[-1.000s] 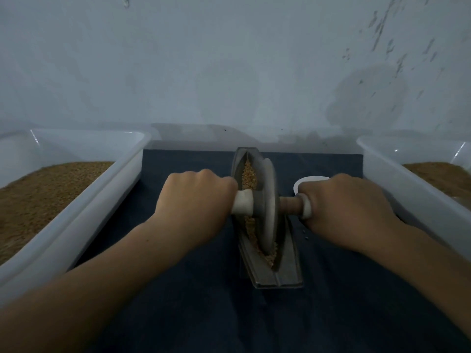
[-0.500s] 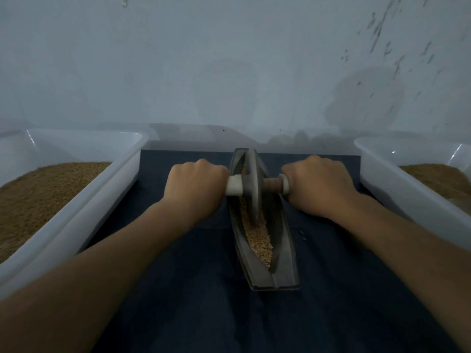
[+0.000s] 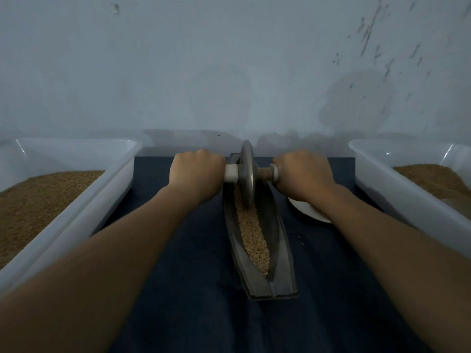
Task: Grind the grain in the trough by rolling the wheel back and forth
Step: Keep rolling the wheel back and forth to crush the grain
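Since a second ago we have rolled the wheel from mid-trough to the far end of the trough, baring the grain along its near half, and it stands upright between our left hand and right hand, each curled tight round an axle handle.

Wheel rolled from trough's near part to far end. Left hand and right hand went forward with axle, arms stretched. Grain now uncovered nearside. White dish now shows under right wrist.
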